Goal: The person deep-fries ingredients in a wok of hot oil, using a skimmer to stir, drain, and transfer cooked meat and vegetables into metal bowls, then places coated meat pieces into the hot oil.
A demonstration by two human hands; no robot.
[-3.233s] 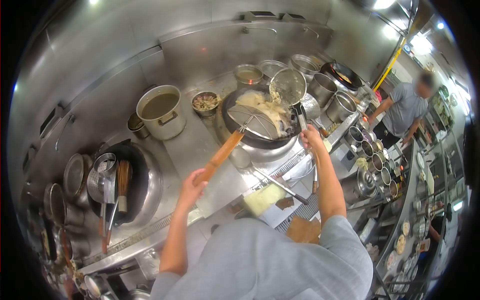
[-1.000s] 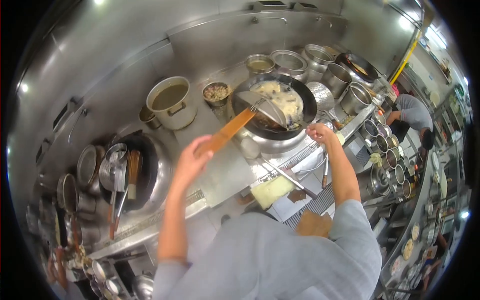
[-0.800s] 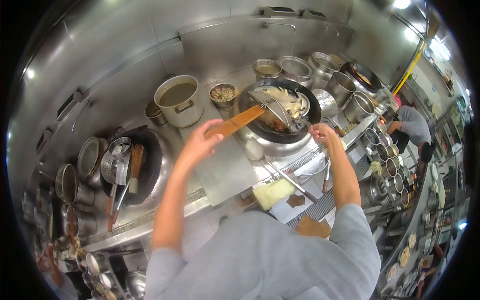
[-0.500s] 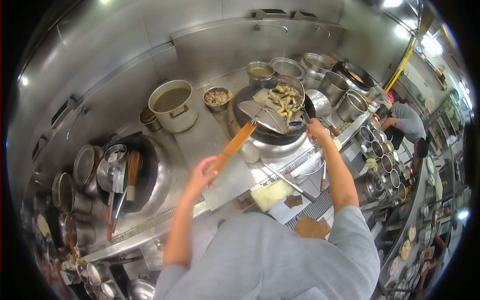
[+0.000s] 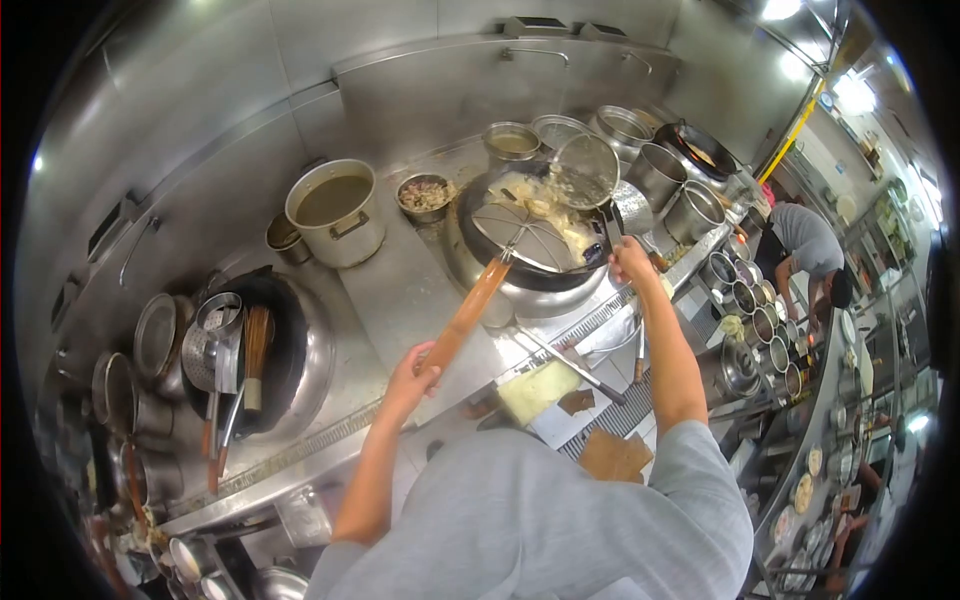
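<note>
My left hand (image 5: 414, 376) is closed around the wooden handle of a wide round wire skimmer (image 5: 522, 232), whose head lies over the near left part of a large wok (image 5: 487, 268). The fingers of my right hand (image 5: 630, 262) are wrapped round the dark handle of a round mesh strainer (image 5: 588, 172). That strainer is tilted up above the wok's far right side. Below it, pale and yellowish food pieces (image 5: 540, 205), blurred by motion, spread in the wok against the skimmer; a dark purple piece sits near the right rim.
A tall pot of liquid (image 5: 335, 215) and a bowl of chopped food (image 5: 425, 196) stand left of the wok. Several pots (image 5: 655, 175) stand to the right. Another wok (image 5: 290, 350) holds a brush and ladles. A co-worker (image 5: 808, 245) bends over containers at right.
The mesh strainer has risen and tipped, and the yellowish pieces that lay in it are now loose below in the wok. The skimmer has turned flatter. The co-worker has bent lower.
</note>
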